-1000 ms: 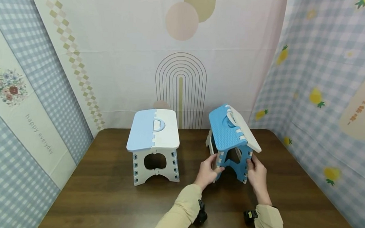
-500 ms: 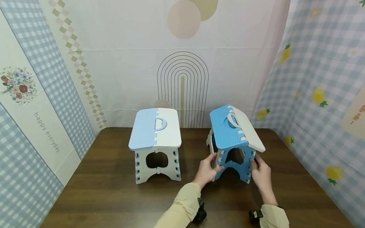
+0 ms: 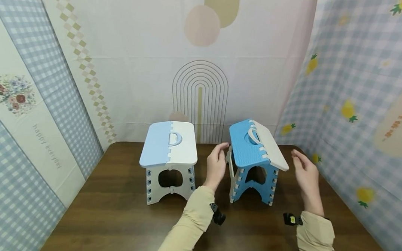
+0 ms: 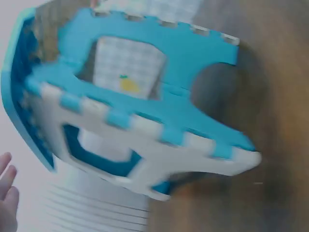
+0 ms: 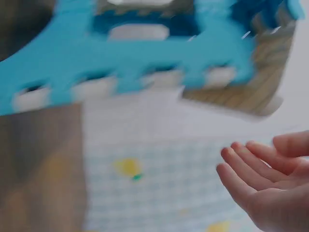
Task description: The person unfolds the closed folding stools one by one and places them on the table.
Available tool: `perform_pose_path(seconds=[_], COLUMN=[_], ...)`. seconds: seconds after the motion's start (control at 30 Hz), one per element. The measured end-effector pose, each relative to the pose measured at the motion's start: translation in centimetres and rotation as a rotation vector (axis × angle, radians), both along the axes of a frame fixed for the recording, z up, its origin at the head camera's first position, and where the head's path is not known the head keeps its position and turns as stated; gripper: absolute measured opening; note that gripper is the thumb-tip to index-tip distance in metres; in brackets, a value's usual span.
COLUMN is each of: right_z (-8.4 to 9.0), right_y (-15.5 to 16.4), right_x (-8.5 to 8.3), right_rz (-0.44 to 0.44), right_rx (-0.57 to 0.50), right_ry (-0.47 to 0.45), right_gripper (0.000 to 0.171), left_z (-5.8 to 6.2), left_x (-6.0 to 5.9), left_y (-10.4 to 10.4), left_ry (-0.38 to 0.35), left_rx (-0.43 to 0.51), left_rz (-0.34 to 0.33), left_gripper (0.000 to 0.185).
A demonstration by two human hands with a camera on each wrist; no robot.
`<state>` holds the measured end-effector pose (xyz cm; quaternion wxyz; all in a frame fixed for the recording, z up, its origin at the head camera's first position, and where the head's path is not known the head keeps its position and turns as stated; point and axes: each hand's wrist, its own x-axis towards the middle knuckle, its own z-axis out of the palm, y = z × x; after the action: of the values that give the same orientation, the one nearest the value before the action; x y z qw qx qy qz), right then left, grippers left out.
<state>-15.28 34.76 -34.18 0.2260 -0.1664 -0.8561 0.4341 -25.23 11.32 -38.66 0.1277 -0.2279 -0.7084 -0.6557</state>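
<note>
A bright blue and white folding stool stands on its legs at the right, its two-part seat peaked along the middle like a roof. Left of it my left hand is raised near the seat edge, fingers relaxed and holding nothing. My right hand hovers on the stool's other side, apart from it, fingers loosely extended. The right wrist view shows that empty right hand with its palm turned up beside the blue leg panel. In the left wrist view only some fingertips appear beside the stool.
A second folding stool, pale blue and white with a flat seat, stands upright to the left. Both rest on a dark wooden table. Printed cloth hangs behind, with checked cloth close on the right.
Both hands have let go of the bright blue stool's front legs. They have moved up and outward to either side of its seat. The seat remains peaked.
</note>
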Motion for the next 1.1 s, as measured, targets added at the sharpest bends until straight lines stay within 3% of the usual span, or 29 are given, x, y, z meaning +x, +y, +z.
perform_pose_path(seconds=[0.07, 0.2, 0.3, 0.4, 0.7, 0.93, 1.1], right_z=[1.3, 2.2, 2.3, 2.3, 2.0, 1.9, 1.7], right_y=[-1.1, -3.1, -3.9, -4.2, -4.0, -4.1, -4.1], right_x=[-0.5, -1.7, -2.3, -2.5, -1.9, -2.0, -1.8], right_rz=[0.052, 0.250, 0.344, 0.368, 0.349, 0.342, 0.318], right_rx=[0.059, 0.185, 0.219, 0.250, 0.416, 0.464, 0.479], right_ry=[0.024, -0.054, -0.155, -0.190, -0.206, -0.212, -0.206], right_gripper=[0.054, 0.061, 0.066, 0.067, 0.072, 0.075, 0.071], left_z=[1.5, 3.5, 4.2, 4.3, 4.1, 4.2, 4.2], left_x=[0.1, 0.3, 0.5, 0.9, 1.2, 1.3, 1.4], left_y=[0.8, 2.7, 3.7, 4.2, 4.4, 4.3, 4.2], left_ry=[0.066, 0.145, 0.169, 0.161, 0.189, 0.199, 0.186], left_rx=[-0.057, -0.346, -0.534, -0.636, -0.735, -0.805, -0.840], left_rz=[0.018, -0.076, -0.121, -0.125, -0.058, -0.010, -0.012], left_gripper=[0.036, 0.048, 0.056, 0.058, 0.057, 0.057, 0.056])
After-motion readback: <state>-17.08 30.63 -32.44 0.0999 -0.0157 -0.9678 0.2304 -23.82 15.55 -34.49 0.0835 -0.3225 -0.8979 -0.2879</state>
